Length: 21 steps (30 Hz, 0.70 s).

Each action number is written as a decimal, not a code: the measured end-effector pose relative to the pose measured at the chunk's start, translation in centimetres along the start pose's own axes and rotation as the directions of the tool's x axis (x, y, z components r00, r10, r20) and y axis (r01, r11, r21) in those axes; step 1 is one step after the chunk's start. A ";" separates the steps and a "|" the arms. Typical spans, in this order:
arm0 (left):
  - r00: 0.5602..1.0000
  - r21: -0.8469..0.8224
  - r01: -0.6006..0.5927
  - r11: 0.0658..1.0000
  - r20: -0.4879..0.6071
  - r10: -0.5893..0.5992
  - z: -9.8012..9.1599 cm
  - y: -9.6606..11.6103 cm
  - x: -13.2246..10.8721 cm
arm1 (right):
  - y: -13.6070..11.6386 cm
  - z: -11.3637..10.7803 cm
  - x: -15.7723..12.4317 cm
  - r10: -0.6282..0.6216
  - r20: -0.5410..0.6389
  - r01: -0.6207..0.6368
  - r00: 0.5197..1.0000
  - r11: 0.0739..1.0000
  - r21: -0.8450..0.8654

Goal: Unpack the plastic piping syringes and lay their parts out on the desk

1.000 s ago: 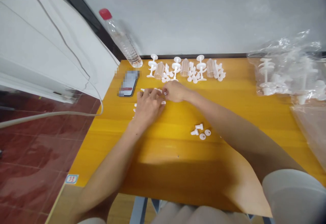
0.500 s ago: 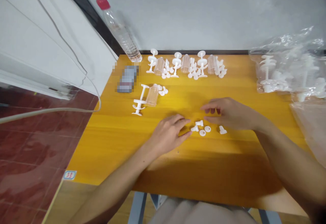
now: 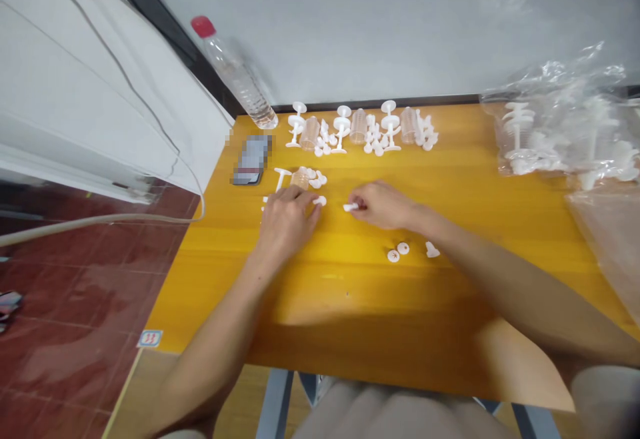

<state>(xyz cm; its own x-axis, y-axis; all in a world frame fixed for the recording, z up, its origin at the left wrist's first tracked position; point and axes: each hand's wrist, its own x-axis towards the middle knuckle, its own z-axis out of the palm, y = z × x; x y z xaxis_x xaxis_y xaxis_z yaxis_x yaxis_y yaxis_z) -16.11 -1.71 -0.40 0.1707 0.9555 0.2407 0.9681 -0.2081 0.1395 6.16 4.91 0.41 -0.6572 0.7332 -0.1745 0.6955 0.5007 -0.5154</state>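
Right grip (image 3: 383,204): fingertips pinched on small white plug (image 3: 350,207), just above counter (image 3: 450,179). Left grip (image 3: 287,219): palm down beside clear cup (image 3: 301,178), closure unclear. Plug likely light, stiff, smooth; pinch at stem.

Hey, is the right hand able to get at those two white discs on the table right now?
Probably yes. The right hand pinches a small white piece, but the two discs lie on bare table just beside the forearm, nothing covering them. It would need to pull back a little, and its fingers are occupied.
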 end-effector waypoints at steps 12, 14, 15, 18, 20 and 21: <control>1.000 0.057 0.004 0.998 -0.003 -0.004 0.7 -3.9 4.3 | 0.6 1.7 6.2 -0.066 -0.168 0.084 0.984 0.992 0.099; 0.998 0.060 -0.005 0.998 0.056 0.001 0.7 -4.2 5.0 | 0.5 1.7 6.4 -0.030 -0.163 0.055 0.986 0.987 0.153; 0.997 0.066 -0.009 0.998 0.079 0.004 0.7 -4.2 5.2 | 0.5 1.7 6.5 -0.017 -0.165 0.045 0.986 0.985 0.169; 0.992 0.098 -0.017 0.995 0.124 0.005 0.2 -3.8 5.9 | 0.1 1.5 7.0 0.008 -0.157 0.019 0.988 0.985 0.173; 0.986 0.127 -0.033 0.991 0.168 0.011 -0.3 -3.5 6.1 | -0.1 1.3 7.4 0.009 -0.134 0.011 0.991 0.990 0.144; 0.981 0.140 -0.045 0.989 0.195 0.018 -0.5 -3.3 6.2 | -0.2 1.2 7.6 0.006 -0.120 0.009 0.993 0.992 0.126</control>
<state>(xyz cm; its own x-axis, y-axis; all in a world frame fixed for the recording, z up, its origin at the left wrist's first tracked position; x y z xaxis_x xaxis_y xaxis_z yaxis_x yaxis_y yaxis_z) -18.31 4.79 1.15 0.2201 0.9741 0.0516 0.9755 -0.2201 -0.0070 0.66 9.84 -1.80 -0.6131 0.7864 -0.0758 0.6477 0.4453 -0.6182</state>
